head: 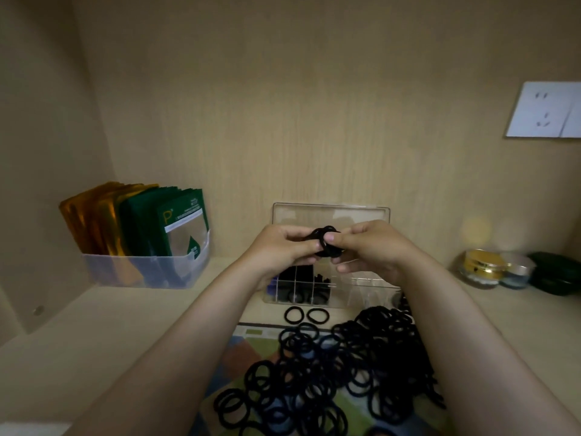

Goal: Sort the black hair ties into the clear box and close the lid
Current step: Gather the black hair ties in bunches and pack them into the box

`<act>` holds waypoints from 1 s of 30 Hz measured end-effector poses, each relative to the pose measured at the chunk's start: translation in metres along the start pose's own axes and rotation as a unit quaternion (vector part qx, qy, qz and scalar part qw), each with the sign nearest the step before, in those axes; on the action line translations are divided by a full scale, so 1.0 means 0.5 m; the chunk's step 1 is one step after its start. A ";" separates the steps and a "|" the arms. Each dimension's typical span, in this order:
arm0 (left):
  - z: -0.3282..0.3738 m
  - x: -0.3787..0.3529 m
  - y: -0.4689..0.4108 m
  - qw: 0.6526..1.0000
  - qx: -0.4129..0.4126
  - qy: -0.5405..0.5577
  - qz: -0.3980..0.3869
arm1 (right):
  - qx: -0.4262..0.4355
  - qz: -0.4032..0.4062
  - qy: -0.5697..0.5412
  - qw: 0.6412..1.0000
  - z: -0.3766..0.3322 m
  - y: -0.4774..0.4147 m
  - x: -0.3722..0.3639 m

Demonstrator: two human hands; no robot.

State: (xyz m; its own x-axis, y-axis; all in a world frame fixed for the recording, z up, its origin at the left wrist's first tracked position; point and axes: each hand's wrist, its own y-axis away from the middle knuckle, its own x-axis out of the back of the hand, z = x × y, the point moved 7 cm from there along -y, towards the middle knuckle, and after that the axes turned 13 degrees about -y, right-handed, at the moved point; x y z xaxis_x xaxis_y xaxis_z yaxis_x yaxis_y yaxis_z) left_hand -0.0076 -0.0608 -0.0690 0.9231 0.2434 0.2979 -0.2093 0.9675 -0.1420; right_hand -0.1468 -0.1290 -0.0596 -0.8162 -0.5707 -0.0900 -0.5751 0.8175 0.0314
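Bunch of hair ties held over the clear box (361, 294)

Nearest, in front of the box, a big heap of black hair ties (345, 366) lay on a patterned mat (242, 357) on the bench, with two loose ties (306, 315) just before the box's front wall. The box's left compartments held dark ties. Directly above it, the left hand (276, 250) and right hand (374, 247) met, fingers (298, 245) curled and pinching a small bundle of ties (325, 242) between them. Behind the box, its lid (330, 212) stood open against the back wall. The risk, as I judged it, was that the stretchy bundle would spring apart on release, spill over a divider or lie proud of the rim, and keep the lid from closing.
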 end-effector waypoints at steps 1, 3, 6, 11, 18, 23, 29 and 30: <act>-0.001 -0.007 -0.006 1.000 -0.007 -0.007 -0.010 | 0.001 0.007 -0.008 1.000 0.002 -0.004 0.005; -0.007 -0.016 -0.015 0.998 -0.018 -0.052 -0.028 | 0.008 0.026 -0.012 1.000 0.004 -0.012 0.016; -0.022 -0.011 -0.024 0.988 -0.024 -0.152 -0.028 | 0.017 0.051 0.012 0.998 0.010 -0.025 0.023; -0.042 0.021 -0.043 0.961 -0.040 -0.268 0.064 | 0.064 0.141 0.143 0.978 0.032 -0.056 0.023; -0.080 0.016 -0.051 0.901 -0.096 -0.418 0.060 | 0.081 0.183 0.417 0.887 0.057 -0.059 -0.012; -0.086 0.001 -0.047 0.885 -0.115 -0.450 0.038 | 0.082 0.196 0.500 0.839 0.046 -0.052 -0.023; -0.081 -0.013 -0.039 0.872 -0.139 -0.468 0.032 | 0.045 0.171 0.567 0.804 0.058 -0.064 -0.031; -0.082 -0.012 -0.040 0.868 -0.138 -0.476 0.033 | 0.043 0.159 0.577 0.800 0.063 -0.067 -0.033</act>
State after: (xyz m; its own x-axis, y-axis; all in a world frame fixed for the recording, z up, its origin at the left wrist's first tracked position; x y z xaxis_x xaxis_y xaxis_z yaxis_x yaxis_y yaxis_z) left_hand 0.0040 -0.0842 -0.1066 0.1987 0.3712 0.9070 -0.0450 0.9280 -0.3699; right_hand -0.1124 -0.1445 -0.0904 -0.4564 0.0171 0.8896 -0.3619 0.9098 -0.2031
